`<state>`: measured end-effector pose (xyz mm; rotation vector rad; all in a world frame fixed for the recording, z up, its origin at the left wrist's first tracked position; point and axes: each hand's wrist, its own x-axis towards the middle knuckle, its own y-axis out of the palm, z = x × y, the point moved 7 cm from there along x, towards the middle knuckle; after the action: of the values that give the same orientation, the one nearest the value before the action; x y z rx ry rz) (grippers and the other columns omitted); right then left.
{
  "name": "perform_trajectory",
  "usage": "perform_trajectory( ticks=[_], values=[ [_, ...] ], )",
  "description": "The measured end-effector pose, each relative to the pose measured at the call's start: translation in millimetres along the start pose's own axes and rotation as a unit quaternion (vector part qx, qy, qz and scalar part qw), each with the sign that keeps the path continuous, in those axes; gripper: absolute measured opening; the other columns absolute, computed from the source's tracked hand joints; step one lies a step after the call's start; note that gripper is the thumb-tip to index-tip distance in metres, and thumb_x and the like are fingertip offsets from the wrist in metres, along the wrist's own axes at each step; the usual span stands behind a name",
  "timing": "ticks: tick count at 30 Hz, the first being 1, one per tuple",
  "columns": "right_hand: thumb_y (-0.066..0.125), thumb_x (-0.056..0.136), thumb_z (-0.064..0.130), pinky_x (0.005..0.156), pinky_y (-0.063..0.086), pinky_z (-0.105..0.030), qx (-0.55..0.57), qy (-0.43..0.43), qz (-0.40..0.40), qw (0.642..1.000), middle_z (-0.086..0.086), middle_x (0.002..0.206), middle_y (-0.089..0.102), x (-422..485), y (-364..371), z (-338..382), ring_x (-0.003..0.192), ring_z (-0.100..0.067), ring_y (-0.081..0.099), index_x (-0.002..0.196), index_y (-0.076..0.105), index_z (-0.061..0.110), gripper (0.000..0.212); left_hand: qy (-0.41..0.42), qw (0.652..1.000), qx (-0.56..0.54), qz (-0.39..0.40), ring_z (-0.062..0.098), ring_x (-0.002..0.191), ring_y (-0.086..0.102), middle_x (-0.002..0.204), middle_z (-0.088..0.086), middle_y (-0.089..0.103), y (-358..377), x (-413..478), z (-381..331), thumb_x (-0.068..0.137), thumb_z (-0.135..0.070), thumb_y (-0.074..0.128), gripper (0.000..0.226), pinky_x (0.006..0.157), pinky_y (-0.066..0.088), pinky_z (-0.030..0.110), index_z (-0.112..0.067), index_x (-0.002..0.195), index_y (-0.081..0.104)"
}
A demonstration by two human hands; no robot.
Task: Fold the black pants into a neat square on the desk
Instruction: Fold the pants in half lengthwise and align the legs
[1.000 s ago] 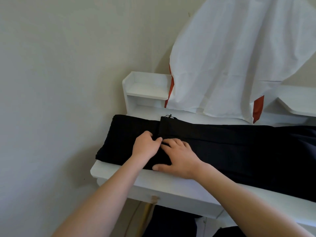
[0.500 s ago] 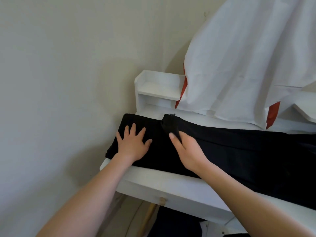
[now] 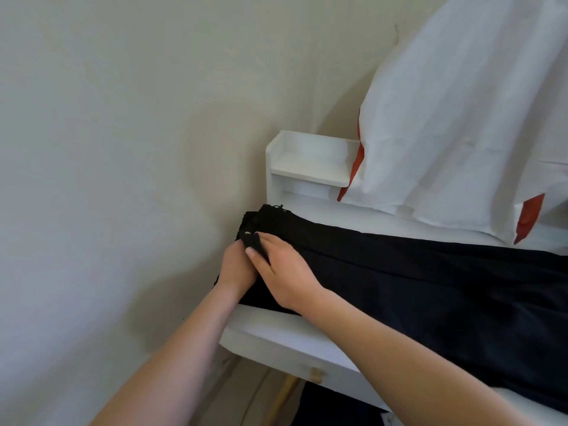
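Since half a second ago, your two hands are closing together at the left end of the black pants, where earlier they were lying apart and flat on the cloth; the camera is also sitting further left, so more of the wall is now filling the view.

Starting at the left, your left hand is pressing against the end of the garment beside the wall, with its fingers curling under or into the fabric; how tightly they are closing, you cannot tell from this view. Touching it, your right hand is lying over the cloth with its thumb and fingers pinching a small bunched fold of black fabric.

Further right, the pants are lying stretched lengthwise across the white desk, running off the right edge of the view, with one long crease showing along them. Behind them, a small white shelf is standing against the wall, and a white sheet with red patches is hanging down over the desk's back.
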<state>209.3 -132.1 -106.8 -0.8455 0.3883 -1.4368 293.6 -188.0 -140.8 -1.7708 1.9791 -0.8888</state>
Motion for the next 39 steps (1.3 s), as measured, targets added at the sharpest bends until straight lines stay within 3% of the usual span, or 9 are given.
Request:
perform_trajectory(
  ticks=[3,7,9,12,16,20,28,33,39],
  values=[
    [0.037,0.098,0.054,0.114,0.031,-0.036,-0.025,-0.006,0.04,0.999,0.0,0.149,0.042,2.5,6.1,-4.0,0.137,-0.016,0.037,0.144,0.044,0.02,0.058,-0.074,0.985,-0.152,-0.036,0.024,0.066,0.056,0.064,0.004,0.062,-19.5,6.5,13.4,0.087,-0.01,0.05,0.025,0.062,0.044,0.031,-0.014,0.064,0.059],
    [0.04,0.095,0.058,0.11,0.03,-0.025,0.038,0.007,0.161,0.986,0.0,0.142,0.052,0.6,8.1,-18.8,0.131,-0.011,0.044,0.134,0.056,0.02,0.057,-0.255,0.887,-0.383,0.034,0.026,0.082,0.065,0.094,0.016,0.07,-16.5,15.9,29.8,0.095,-0.043,0.045,0.041,0.074,0.049,0.033,-0.009,0.092,0.068],
    [0.05,0.096,0.048,0.103,0.04,-0.029,0.023,0.008,0.062,0.998,0.0,0.125,0.064,8.5,-18.1,-31.5,0.117,-0.014,0.056,0.12,0.066,0.019,0.042,-0.282,0.889,-0.349,0.092,0.023,0.081,0.068,0.096,0.013,0.071,-16.0,18.3,33.4,0.088,-0.055,0.054,0.046,0.068,0.05,0.031,-0.012,0.094,0.069],
    [0.058,0.093,0.037,0.099,0.044,-0.04,-0.166,0.083,-0.09,0.978,-0.005,0.126,0.062,21.1,-63.6,-63.3,0.117,-0.026,0.055,0.128,0.059,0.018,0.04,-0.184,0.973,-0.092,0.101,0.014,0.064,0.062,0.075,0.0,0.067,-23.6,26.9,30.0,0.081,-0.04,0.07,0.023,0.064,0.045,0.026,-0.02,0.071,0.064],
    [0.048,0.094,0.055,0.093,0.046,-0.047,-0.207,0.237,0.005,0.949,-0.004,0.116,0.064,33.1,-73.5,-111.3,0.106,-0.027,0.058,0.12,0.058,0.017,0.047,-0.112,0.988,0.1,0.04,0.016,0.055,0.047,0.06,0.001,0.049,-25.6,22.9,23.5,0.087,-0.027,0.059,0.03,0.049,0.031,0.029,-0.014,0.062,0.047],
    [0.048,0.094,0.053,0.082,0.049,-0.04,-0.171,0.238,0.048,0.955,-0.005,0.094,0.064,48.2,-67.5,-123.7,0.091,-0.025,0.059,0.09,0.06,0.016,0.039,-0.12,0.989,0.079,0.035,0.014,0.06,0.048,0.064,-0.001,0.049,-24.4,18.5,30.1,0.088,-0.027,0.055,0.026,0.05,0.028,0.029,-0.018,0.066,0.045],
    [0.049,0.098,0.037,0.07,0.044,-0.036,-0.236,0.077,-0.002,0.969,0.001,0.082,0.055,88.8,-58.7,-87.7,0.074,-0.018,0.054,0.094,0.044,0.021,0.018,-0.119,0.991,0.043,0.036,0.017,0.073,0.054,0.086,0.005,0.057,-29.3,13.3,29.2,0.087,-0.017,0.051,0.011,0.053,0.036,0.027,-0.01,0.096,0.051],
    [0.047,0.099,0.038,0.066,0.042,-0.035,-0.264,0.098,0.075,0.957,-0.006,0.088,0.059,94.5,-42.6,-105.7,0.077,-0.021,0.054,0.097,0.047,0.016,0.022,-0.119,0.992,0.033,0.027,0.014,0.069,0.051,0.085,0.004,0.054,-29.5,9.6,29.9,0.087,-0.014,0.053,0.017,0.049,0.031,0.025,-0.012,0.099,0.042],
    [0.04,0.1,0.044,0.057,0.035,-0.033,-0.301,0.064,0.013,0.951,-0.001,0.074,0.054,91.9,-33.8,-105.9,0.066,-0.021,0.049,0.089,0.041,0.019,0.028,-0.105,0.992,0.053,0.035,0.016,0.073,0.055,0.086,0.001,0.055,-37.4,7.8,31.3,0.086,-0.012,0.055,0.034,0.051,0.034,0.024,-0.019,0.116,0.039]
  ],
)
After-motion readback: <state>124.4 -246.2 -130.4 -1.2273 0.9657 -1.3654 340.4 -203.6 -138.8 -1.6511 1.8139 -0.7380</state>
